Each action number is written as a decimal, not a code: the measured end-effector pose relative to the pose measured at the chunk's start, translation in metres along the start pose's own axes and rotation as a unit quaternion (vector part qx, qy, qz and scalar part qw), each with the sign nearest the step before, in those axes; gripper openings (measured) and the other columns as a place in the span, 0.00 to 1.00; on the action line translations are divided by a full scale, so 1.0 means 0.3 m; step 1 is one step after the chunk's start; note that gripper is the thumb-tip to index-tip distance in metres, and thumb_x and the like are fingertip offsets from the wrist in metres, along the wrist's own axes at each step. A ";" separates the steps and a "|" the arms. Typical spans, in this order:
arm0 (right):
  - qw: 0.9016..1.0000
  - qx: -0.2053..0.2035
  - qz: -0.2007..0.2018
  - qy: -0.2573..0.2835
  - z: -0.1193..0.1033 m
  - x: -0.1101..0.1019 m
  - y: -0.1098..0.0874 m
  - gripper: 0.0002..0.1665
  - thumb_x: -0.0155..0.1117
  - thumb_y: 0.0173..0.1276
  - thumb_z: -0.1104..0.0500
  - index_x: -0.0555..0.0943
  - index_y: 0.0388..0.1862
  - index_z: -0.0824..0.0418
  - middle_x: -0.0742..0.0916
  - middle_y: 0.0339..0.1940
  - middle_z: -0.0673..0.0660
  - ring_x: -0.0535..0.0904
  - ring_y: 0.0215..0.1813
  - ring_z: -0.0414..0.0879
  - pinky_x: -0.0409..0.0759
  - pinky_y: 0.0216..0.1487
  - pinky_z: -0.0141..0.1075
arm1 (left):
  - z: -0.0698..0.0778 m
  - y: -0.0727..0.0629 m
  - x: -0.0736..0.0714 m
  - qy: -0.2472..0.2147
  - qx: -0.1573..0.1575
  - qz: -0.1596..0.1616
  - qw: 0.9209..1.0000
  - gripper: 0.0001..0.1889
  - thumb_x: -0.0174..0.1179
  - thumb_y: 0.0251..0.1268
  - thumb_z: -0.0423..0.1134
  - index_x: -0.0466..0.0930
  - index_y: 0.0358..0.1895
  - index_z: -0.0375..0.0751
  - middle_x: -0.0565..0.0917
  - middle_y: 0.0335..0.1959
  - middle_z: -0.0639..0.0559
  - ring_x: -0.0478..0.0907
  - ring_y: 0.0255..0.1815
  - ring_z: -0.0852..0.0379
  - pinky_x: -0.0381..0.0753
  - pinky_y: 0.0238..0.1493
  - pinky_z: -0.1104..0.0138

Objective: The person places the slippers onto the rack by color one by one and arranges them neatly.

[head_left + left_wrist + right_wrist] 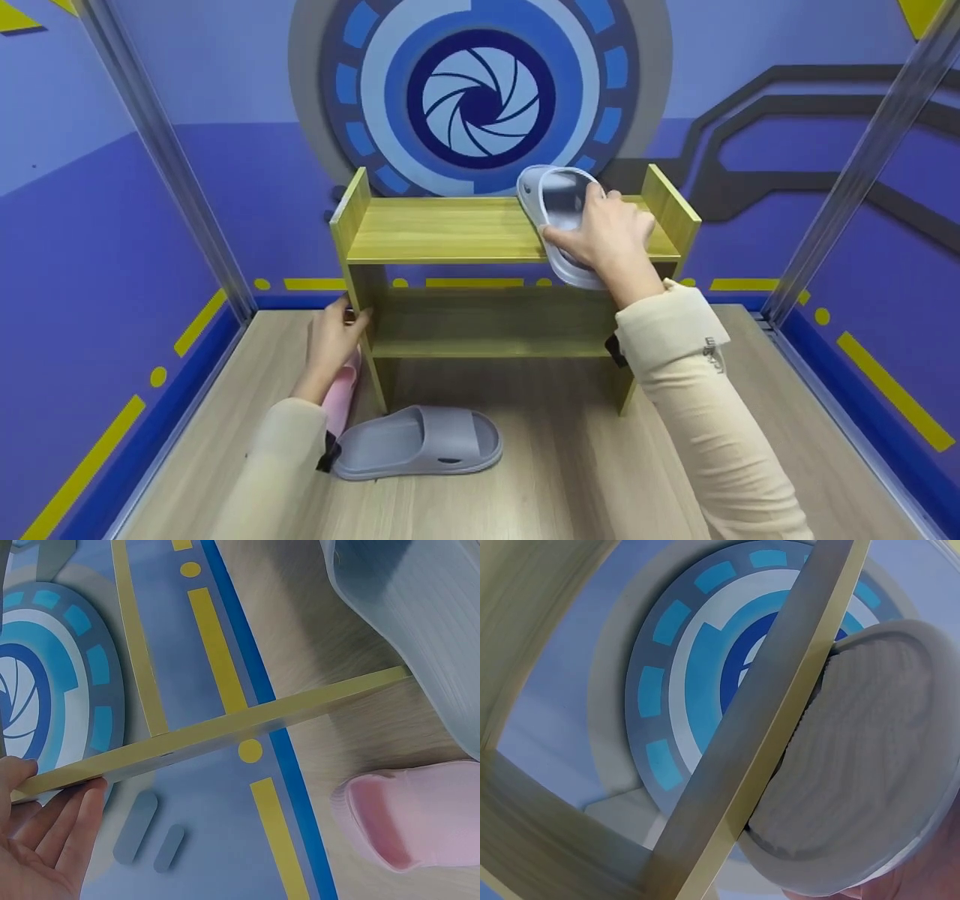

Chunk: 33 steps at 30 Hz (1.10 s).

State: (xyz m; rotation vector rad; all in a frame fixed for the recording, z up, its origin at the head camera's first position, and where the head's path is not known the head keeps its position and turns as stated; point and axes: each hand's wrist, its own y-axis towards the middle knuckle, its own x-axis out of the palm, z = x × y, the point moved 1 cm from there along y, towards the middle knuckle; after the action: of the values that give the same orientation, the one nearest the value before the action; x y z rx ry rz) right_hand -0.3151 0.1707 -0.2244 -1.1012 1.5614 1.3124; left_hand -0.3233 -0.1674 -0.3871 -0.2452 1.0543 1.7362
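Observation:
A small wooden shoe rack (450,229) stands in the middle, with a top board, a lower board and two side panels. My left hand (334,337) grips the edge of its left panel, thumb and fingers on opposite faces, as the left wrist view shows. At the right of the top board, my right hand (611,232) holds a pale grey slide slipper (534,196). Its heel overhangs the front edge, and the sole (862,742) shows in the right wrist view. Another grey slipper (457,442) lies on the floor before the rack, toe to the right.
A pink slipper (427,817) lies left of the rack, partly hidden by my left arm in the head view. Blue patterned walls (247,195) and metal posts (847,165) enclose the wood-look surface (555,487).

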 end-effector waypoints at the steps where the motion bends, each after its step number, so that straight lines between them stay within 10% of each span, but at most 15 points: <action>1: 1.000 0.001 0.001 -0.001 -0.004 0.000 0.001 0.53 0.53 0.45 0.28 0.61 0.59 0.66 0.74 0.44 0.68 0.72 0.42 0.63 0.66 0.35 0.52 | 0.000 0.000 -0.001 -0.001 -0.002 -0.002 1.000 0.10 0.58 0.56 0.39 0.75 0.30 0.32 0.81 0.28 0.38 0.78 0.30 0.44 0.74 0.31 0.54; 23: 1.000 0.001 0.017 0.010 0.015 0.005 0.014 0.57 0.44 0.44 0.21 0.60 0.60 0.63 0.75 0.47 0.68 0.72 0.43 0.63 0.67 0.35 0.53 | 0.000 -0.006 -0.002 0.009 -0.016 -0.009 1.000 0.11 0.58 0.56 0.38 0.75 0.31 0.31 0.81 0.29 0.37 0.78 0.30 0.43 0.74 0.31 0.53; 33: 0.972 0.014 0.158 0.170 0.198 -0.050 0.025 0.35 0.48 0.57 0.34 0.73 0.53 0.57 0.81 0.43 0.58 0.74 0.43 0.60 0.67 0.39 0.54 | 0.007 -0.002 -0.003 0.001 -0.011 -0.010 1.000 0.11 0.58 0.56 0.38 0.74 0.30 0.31 0.81 0.29 0.37 0.78 0.30 0.43 0.74 0.31 0.53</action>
State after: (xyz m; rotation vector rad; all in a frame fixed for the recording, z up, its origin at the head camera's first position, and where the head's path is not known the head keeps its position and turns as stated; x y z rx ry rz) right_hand -0.3150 0.2320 -0.2163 -1.1360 2.0733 1.3494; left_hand -0.3219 -0.1664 -0.3857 -0.2711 1.0319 1.7301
